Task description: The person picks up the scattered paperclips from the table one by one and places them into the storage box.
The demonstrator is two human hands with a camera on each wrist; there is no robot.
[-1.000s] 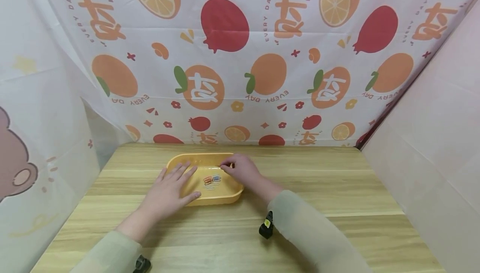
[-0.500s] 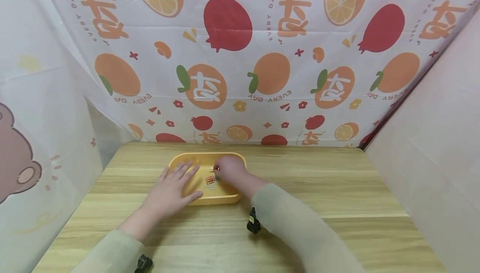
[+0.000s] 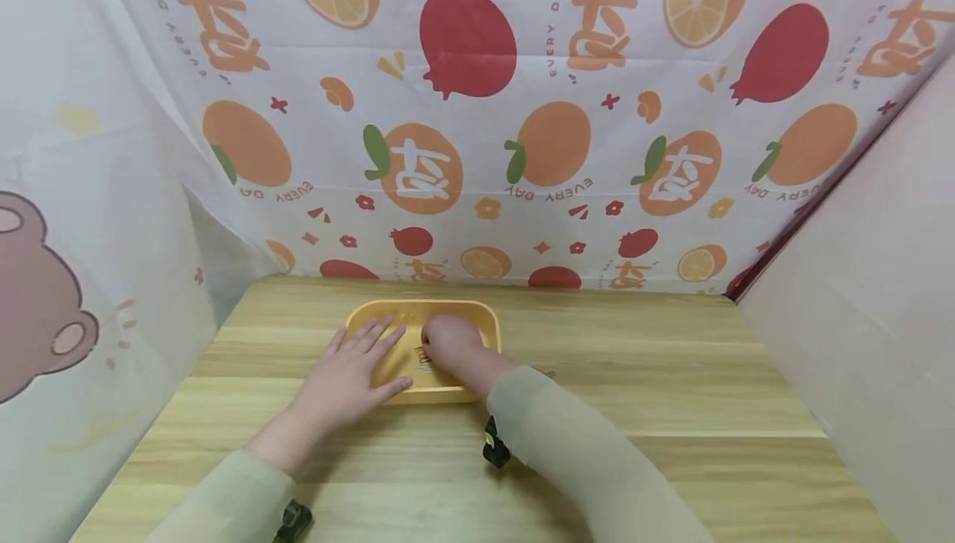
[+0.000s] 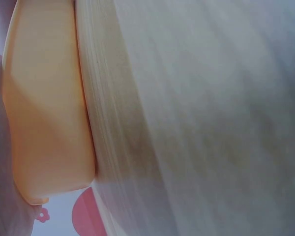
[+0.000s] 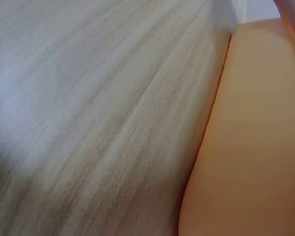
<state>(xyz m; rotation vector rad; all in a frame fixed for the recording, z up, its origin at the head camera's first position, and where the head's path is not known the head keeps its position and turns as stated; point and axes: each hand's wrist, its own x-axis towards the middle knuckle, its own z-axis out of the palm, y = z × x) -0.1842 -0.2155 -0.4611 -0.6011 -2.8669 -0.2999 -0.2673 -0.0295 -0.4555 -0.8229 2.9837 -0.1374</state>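
A shallow yellow tray (image 3: 436, 396) with rounded corners lies on the table, its outer wall filling part of both wrist views. Several small paper clips (image 3: 424, 357), orange and pale ones showing, lie in a cluster on its floor. My left hand (image 3: 346, 379) rests spread over the tray's left end, fingers straight, thumb along the near rim. Inside the tray, my right hand (image 3: 452, 344) is low over the cluster, fingers curled, pinching a thin paper clip whose end barely shows. The right hand hides the blue clips and part of the tray floor.
The wood-grain table (image 3: 671, 377) extends around the tray on both sides and in front. A fruit-print cloth (image 3: 485, 153) hangs behind the table's far edge. Pale cloth walls stand at left and right.
My right hand has moved left and down from the tray's far right rim to the clip cluster, covering much of it. The left hand keeps its place on the tray. The head view has shifted slightly.
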